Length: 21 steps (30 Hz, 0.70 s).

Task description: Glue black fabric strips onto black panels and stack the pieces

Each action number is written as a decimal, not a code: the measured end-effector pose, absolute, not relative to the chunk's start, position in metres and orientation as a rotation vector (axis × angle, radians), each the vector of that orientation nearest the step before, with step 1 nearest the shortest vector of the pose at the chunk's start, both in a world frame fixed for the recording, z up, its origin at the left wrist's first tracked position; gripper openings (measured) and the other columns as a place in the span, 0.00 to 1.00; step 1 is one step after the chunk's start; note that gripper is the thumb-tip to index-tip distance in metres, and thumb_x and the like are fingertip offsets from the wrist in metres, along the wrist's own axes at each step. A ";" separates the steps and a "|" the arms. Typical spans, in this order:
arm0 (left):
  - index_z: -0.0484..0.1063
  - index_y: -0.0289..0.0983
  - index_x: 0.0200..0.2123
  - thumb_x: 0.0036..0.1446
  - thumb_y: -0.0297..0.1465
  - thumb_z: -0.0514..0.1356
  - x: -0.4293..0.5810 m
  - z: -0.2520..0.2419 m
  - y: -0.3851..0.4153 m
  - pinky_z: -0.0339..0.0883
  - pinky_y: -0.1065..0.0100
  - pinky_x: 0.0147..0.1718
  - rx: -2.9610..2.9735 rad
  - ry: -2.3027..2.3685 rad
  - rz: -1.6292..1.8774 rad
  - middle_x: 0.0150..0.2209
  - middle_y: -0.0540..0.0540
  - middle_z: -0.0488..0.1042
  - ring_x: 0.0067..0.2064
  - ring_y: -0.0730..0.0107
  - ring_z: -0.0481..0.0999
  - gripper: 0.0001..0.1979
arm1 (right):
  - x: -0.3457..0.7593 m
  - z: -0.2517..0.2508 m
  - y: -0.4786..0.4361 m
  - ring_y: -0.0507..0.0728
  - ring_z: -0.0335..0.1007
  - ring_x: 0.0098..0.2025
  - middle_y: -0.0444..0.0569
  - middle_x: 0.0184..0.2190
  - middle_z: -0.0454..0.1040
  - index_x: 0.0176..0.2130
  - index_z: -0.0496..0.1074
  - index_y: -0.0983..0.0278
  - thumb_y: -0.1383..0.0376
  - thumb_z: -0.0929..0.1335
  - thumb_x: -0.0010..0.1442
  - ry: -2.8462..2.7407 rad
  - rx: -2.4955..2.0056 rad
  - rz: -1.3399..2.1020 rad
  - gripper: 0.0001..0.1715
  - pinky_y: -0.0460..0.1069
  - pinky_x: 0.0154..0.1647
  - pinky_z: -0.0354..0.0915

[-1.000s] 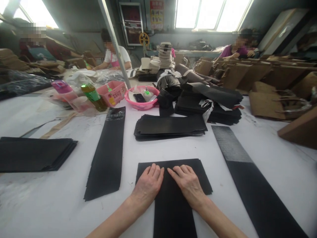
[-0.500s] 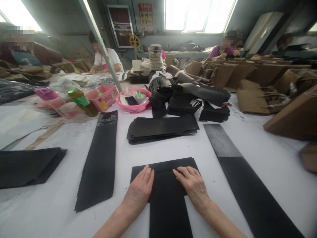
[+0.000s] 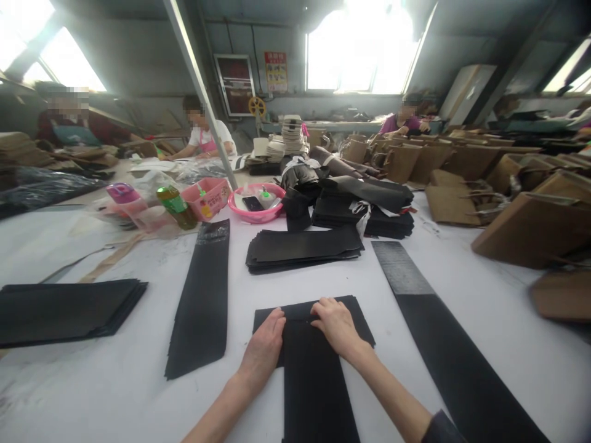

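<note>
A black crosswise piece (image 3: 357, 317) lies on the white table in front of me, joined by a long black strip (image 3: 314, 394) that runs toward my body, forming a T. My left hand (image 3: 265, 341) rests on the left side of the joint, its fingers together and flat on the black material. On the right of the joint, my right hand (image 3: 335, 323) presses the top edge with bent fingertips; nothing is visibly gripped in it. Beyond the hands lies a stack of black pieces (image 3: 305, 246).
Black strip stacks lie left (image 3: 201, 307) and far left (image 3: 64, 311); a long strip (image 3: 443, 332) slants at right. Behind are a pink basin (image 3: 256, 212), a green bottle (image 3: 178, 208), a bundled black pile (image 3: 337, 212) and brown bags (image 3: 521, 227). Several people sit further back.
My right hand has moved inward and slightly up along the crosswise piece, its fingers more bent. My left hand stays at the joint. The camera view has tilted up and shifted left.
</note>
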<state>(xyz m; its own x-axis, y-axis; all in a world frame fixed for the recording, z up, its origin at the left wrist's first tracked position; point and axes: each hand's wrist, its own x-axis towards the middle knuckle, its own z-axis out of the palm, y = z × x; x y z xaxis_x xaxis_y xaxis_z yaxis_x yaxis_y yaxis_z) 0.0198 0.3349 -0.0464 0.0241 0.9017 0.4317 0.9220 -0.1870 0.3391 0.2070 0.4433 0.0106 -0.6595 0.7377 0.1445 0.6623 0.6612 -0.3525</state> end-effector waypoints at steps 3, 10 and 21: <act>0.65 0.34 0.50 0.58 0.18 0.46 0.018 -0.037 0.334 0.71 0.55 0.51 -2.227 -2.032 -0.996 0.51 0.39 0.70 0.55 0.60 0.71 0.19 | 0.201 0.014 0.451 0.55 0.70 0.33 0.42 0.29 0.73 0.28 0.73 0.61 0.69 0.75 0.50 -2.650 -1.179 0.540 0.07 0.47 0.32 0.59; 0.72 0.40 0.45 0.63 0.31 0.55 0.033 0.003 0.338 0.72 0.66 0.43 -2.318 -2.077 -1.240 0.42 0.46 0.73 0.44 0.66 0.75 0.09 | 0.208 0.030 0.449 0.51 0.70 0.31 0.39 0.27 0.74 0.31 0.73 0.60 0.65 0.71 0.54 -2.630 -1.137 0.816 0.01 0.43 0.27 0.56; 0.70 0.37 0.34 0.64 0.28 0.51 0.050 0.048 0.327 0.66 0.70 0.33 -2.462 -2.021 -1.333 0.33 0.48 0.71 0.33 0.70 0.71 0.09 | 0.225 0.079 0.414 0.55 0.73 0.33 0.43 0.30 0.77 0.36 0.76 0.57 0.65 0.63 0.64 -2.711 -0.936 0.699 0.12 0.46 0.32 0.57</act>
